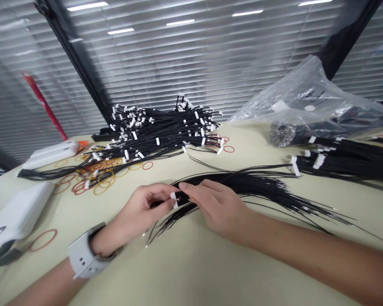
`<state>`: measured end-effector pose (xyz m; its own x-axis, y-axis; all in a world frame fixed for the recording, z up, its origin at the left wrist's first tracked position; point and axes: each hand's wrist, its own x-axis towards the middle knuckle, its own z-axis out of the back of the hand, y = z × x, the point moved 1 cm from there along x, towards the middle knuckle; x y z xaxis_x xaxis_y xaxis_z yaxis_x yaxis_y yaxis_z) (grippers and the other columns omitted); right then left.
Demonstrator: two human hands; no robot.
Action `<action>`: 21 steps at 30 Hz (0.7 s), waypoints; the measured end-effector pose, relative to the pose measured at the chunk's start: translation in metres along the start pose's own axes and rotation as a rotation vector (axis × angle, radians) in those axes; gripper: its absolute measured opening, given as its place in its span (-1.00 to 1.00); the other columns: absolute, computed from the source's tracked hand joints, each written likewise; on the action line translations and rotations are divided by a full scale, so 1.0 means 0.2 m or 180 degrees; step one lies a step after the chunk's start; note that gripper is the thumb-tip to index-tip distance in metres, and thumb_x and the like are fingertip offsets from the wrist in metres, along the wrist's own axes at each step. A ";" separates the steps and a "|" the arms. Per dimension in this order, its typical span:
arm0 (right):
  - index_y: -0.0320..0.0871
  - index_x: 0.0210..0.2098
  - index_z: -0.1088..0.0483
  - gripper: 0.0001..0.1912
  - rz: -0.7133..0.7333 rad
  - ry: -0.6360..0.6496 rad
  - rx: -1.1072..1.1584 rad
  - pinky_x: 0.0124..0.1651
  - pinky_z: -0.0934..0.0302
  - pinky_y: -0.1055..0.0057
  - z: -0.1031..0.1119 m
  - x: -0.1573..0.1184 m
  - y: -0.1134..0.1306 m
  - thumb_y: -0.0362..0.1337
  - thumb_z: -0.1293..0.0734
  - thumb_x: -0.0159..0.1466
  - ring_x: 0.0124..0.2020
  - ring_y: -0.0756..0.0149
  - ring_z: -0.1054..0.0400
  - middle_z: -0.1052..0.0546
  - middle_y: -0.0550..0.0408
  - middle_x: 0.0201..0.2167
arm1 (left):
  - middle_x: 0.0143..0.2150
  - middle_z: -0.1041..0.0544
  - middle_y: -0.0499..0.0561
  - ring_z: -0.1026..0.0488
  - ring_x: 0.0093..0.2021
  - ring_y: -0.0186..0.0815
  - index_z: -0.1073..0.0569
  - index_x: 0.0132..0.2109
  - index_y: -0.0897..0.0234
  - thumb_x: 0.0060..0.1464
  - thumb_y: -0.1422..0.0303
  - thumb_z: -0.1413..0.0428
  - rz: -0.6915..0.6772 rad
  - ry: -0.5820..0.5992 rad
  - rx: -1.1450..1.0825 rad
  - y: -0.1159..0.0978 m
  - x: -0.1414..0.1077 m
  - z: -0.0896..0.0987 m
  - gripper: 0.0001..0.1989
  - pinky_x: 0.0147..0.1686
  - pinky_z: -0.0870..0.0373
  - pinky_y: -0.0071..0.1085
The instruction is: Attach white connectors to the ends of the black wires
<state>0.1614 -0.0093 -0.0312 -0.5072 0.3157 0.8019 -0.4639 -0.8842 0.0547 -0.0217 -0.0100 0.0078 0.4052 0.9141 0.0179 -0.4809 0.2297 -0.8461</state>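
Clock centre: the two hands, with 12 pointing to the blinds (210, 63).
Left hand (155, 204): thumb and forefinger pinch a small white connector (174, 200); a pale watch strap (86, 255) circles the wrist.
Right hand (215, 204): fingers bent over the black wires, just beside the connector; cannot tell whether they grip a wire, as the undersides are hidden.
White connector: at the centre of the clock, between the hands, upright on the near end of the black strands.
Black wires (258, 185): fanned on the table (191, 272) toward 3 o'clock, some tips showing at 7 to 8.
Wire pile (159, 131): 11 o'clock, heaped, with many white ends.
Rubber bands (107, 183): 9 to 10 o'clock, red and yellow, scattered.
White device (22, 208): 9 o'clock, a dark cable at its near end.
Clear plastic bag (332, 104): 2 o'clock.
Second wire bundle (354, 161): almost 3 o'clock, beyond the fanned strands.
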 end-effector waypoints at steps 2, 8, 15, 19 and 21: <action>-0.23 0.11 -0.03 -0.52 -0.0027 0.0012 0.0094 -0.30 -0.21 0.39 0.00 0.00 0.00 -0.56 -0.10 0.21 -0.40 0.37 -0.19 -0.43 0.06 -0.36 | -0.44 -0.48 -0.06 -0.34 -0.46 -0.43 -0.47 -0.16 0.31 0.04 0.37 -0.05 -0.0024 0.0041 -0.0029 -0.01 -0.01 -0.01 -0.79 -0.45 -0.28 -0.52; -0.25 -0.03 -0.18 -0.59 -0.0210 0.0130 0.0210 -0.28 -0.19 0.39 0.01 0.02 0.02 -0.60 -0.10 0.15 -0.39 0.37 -0.18 -0.42 0.04 -0.36 | -0.52 -0.42 -0.11 -0.28 -0.52 -0.47 -0.45 -0.13 0.31 0.06 0.39 -0.04 0.0031 -0.0024 -0.0068 -0.02 -0.01 -0.03 -0.78 -0.53 -0.22 -0.57; -0.25 -0.28 -0.34 -0.84 0.0141 0.0140 -0.0287 -0.35 -0.15 0.38 0.11 0.08 0.00 -0.44 -0.17 0.17 -0.39 0.35 -0.21 -0.41 0.01 -0.41 | -0.48 -0.47 -0.06 -0.34 -0.48 -0.40 -0.44 -0.14 0.33 0.04 0.32 -0.06 0.0130 -0.0276 -0.0120 0.02 0.02 0.00 -0.75 -0.49 -0.27 -0.52; -0.24 -0.35 -0.35 -0.87 -0.0169 0.1062 -0.0176 -0.33 -0.14 0.39 0.17 0.12 -0.07 -0.41 -0.19 0.12 -0.41 0.37 -0.19 -0.36 0.06 -0.45 | -0.52 -0.45 -0.08 -0.33 -0.52 -0.41 -0.43 -0.14 0.28 0.03 0.29 -0.07 0.0214 -0.0342 -0.0093 0.03 0.02 0.03 -0.75 -0.53 -0.24 -0.52; -0.21 -0.37 -0.33 -0.92 -0.0374 0.1589 -0.0129 -0.34 -0.12 0.42 0.20 0.13 -0.11 -0.37 -0.23 0.12 -0.40 0.38 -0.20 -0.35 0.09 -0.45 | -0.51 -0.46 -0.07 -0.35 -0.51 -0.40 -0.44 -0.17 0.26 0.03 0.28 -0.07 0.0204 -0.0347 -0.0057 0.03 0.02 0.03 -0.78 -0.52 -0.25 -0.52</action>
<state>0.1877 0.0040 0.0132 -0.7303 0.5467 0.4095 -0.5613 -0.8220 0.0963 -0.0280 -0.0020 0.0064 0.2867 0.9578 0.0204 -0.4888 0.1645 -0.8567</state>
